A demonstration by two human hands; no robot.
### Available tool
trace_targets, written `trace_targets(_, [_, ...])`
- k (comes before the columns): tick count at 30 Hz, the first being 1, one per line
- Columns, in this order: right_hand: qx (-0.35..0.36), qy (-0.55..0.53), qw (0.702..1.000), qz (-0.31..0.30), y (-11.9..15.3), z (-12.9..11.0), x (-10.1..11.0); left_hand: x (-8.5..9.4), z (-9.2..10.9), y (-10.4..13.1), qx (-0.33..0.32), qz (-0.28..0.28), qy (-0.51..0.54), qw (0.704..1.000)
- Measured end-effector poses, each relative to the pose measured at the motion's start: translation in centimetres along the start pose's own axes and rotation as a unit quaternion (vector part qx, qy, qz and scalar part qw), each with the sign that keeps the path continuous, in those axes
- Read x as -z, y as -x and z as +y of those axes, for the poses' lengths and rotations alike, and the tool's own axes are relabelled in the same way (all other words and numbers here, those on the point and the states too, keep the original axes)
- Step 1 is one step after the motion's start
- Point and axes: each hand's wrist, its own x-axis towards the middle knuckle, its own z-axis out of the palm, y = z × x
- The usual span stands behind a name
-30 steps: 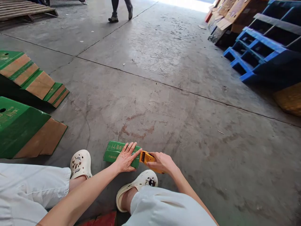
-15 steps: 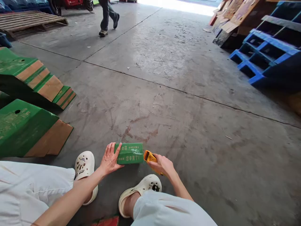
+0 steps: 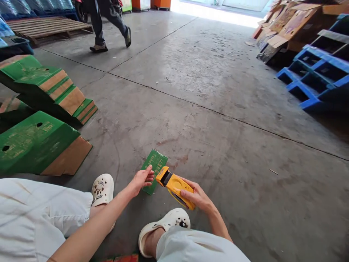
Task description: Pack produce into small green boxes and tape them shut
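A small green box (image 3: 155, 160) with printed characters lies slantwise on the floor between my feet and the open concrete. My left hand (image 3: 142, 179) is over its near left side, fingers apart and slightly bent; whether they touch the box I cannot tell. In my right hand (image 3: 200, 196) is a yellow tape dispenser (image 3: 177, 185), gripped by its body. Its dark front end points left, close to my left fingertips and in front of part of the box.
Large green cartons (image 3: 40, 142) are stacked at the left. A person (image 3: 106, 22) walks in the back, near a wooden pallet (image 3: 49, 27). Blue pallets (image 3: 313, 80) and flattened cardboard (image 3: 291, 25) stand at the right. A reddish item (image 3: 127, 258) shows at the bottom edge.
My left hand has let go of the green box, which has turned from level to slanted. The tape dispenser has been raised and turned. The walking person has come nearer.
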Motion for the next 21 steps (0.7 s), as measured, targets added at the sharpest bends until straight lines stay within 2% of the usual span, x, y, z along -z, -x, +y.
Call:
trace_targets(2, [0.0, 0.0, 1.0, -0.019, -1.1, -0.6, -0.4, -0.3, 1.3, -0.1, 0.139, -0.104, 0.125, 0.977])
trace_targets(3, [0.0, 0.004, 1.0, -0.027, -1.5, -0.8, -0.6, -0.3, 1.6, -0.1, 0.175, -0.132, 0.166, 0.962])
trace_targets(5, [-0.006, 0.014, 0.999, -0.045, -2.0, -1.2, -0.6, 0.0, 1.6, -0.2, 0.19, -0.143, 0.21, 0.949])
trace_targets(11, [-0.033, 0.037, 0.996, -0.069, -2.8, -1.3, -1.0, 0.8, 0.1, -1.0, 0.14, -0.119, 0.194, 0.964])
trace_targets(16, [-0.041, 0.071, 0.995, -0.065, -3.5, -2.0, -2.3, 0.7, -0.3, -2.6, 0.027, -0.029, 0.093, 0.995])
trace_targets(18, [-0.057, 0.088, 0.992, -0.068, -3.2, -2.6, -2.1, 1.8, 0.3, -3.5, -0.024, -0.001, 0.041, 0.999])
trace_targets(21, [-0.074, 0.121, 0.988, -0.064, -2.2, -3.5, -0.7, 5.5, 1.8, -4.9, -0.086, 0.068, -0.014, 0.994])
